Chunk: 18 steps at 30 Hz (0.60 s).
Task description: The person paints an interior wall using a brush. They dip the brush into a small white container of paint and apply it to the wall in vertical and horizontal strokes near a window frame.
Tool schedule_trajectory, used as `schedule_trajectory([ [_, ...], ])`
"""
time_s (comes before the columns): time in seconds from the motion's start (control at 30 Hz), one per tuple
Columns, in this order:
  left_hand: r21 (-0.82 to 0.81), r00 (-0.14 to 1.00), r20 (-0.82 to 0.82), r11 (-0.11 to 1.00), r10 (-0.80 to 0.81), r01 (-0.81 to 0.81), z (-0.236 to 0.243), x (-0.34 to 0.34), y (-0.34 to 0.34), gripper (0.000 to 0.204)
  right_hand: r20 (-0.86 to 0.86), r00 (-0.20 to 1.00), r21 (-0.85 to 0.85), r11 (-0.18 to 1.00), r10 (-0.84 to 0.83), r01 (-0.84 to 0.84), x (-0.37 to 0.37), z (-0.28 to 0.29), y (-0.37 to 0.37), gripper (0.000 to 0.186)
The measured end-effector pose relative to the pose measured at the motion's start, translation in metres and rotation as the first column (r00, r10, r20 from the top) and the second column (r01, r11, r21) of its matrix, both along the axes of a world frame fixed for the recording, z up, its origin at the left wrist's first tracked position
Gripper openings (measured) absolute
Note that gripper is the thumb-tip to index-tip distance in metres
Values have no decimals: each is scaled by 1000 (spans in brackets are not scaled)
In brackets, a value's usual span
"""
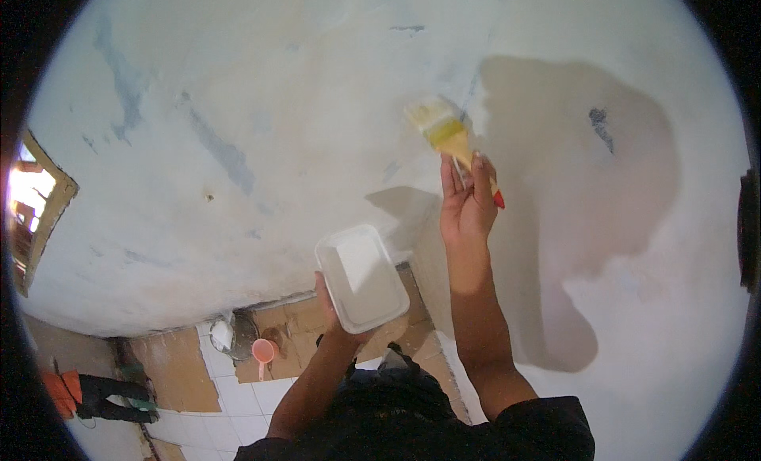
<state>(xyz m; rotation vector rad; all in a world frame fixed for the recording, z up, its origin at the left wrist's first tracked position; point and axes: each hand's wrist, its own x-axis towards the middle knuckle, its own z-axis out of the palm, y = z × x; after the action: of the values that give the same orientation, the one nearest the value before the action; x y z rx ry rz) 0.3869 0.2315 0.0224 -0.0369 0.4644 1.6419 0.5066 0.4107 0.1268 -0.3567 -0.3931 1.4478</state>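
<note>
My right hand [468, 199] is closed round the wooden handle of a paintbrush [440, 124] with pale bristles, a yellowish band and a red handle tip, raised in front of a patchy white wall [301, 104]. Whether the bristles touch the wall I cannot tell. Lower and to the left, my left hand [329, 306] grips a white plastic tray [341, 263] from its side and underneath, partly hidden by it. White material, apparently paint, lies in the tray. Shadows of my arm and upper body fall on the wall at right.
A pink dipper [264, 351] and a basin [242, 326] with something white sit below on cardboard [174, 366] over white tiles [238, 413]. At far left are a rough-edged window opening [36, 207] and, lower down, a person [111, 394] in orange and dark clothing. The wall meets another near the middle.
</note>
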Motion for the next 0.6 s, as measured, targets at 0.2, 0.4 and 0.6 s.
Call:
schedule_trajectory([
  [0.2,121,997,-11,990,77,-76,-8,-4,-26,77,100,993,156,987,-62,46,-20,-24,47,23],
  [0.4,222,979,171,964,108,-145,-16,-5,-44,86,202,972,48,993,-120,112,-15,-89,41,21],
  [0.6,165,980,-74,971,186,-172,-29,-12,-58,85,392,913,118,990,-116,75,-40,58,60,24],
])
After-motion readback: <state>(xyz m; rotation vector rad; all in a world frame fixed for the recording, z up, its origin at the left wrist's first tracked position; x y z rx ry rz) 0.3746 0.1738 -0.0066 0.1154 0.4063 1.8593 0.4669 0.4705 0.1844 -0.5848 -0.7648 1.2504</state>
